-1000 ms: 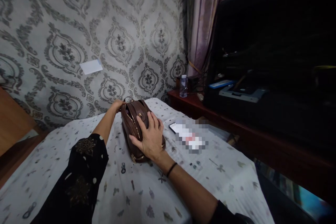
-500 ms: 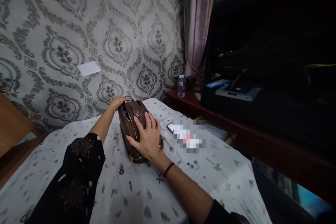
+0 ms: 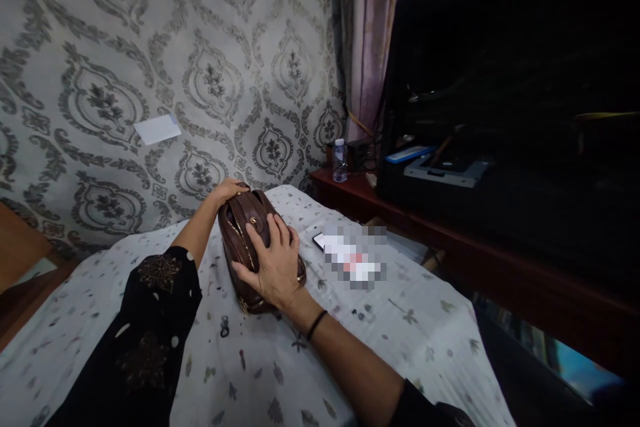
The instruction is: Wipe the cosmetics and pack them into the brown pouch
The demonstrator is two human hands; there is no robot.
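A brown leather bag (image 3: 235, 240) with gold zippers lies on the white patterned cloth (image 3: 270, 373). Its top flap has a gold stud, and dark gaps show on either side of the flap. At the bag's far end, my left hand (image 3: 230, 192) is closed round the edge by the handle. My right hand (image 3: 277, 263) rests open on top of the bag at its near right side, fingers spread over the leather. What lies inside the bag is hidden.
Right of the bag lies a phone (image 3: 319, 241), mostly pixelated. A clear bottle (image 3: 340, 163) stands on the dark red shelf (image 3: 350, 192). Farther right is a large black screen (image 3: 500, 80). A white card (image 3: 157, 129) is on the patterned wall behind.
The whole view has shifted slightly, so the bag and surroundings appear a little farther left. The handle by my left hand now looks lower. My right hand keeps its place on the bag.
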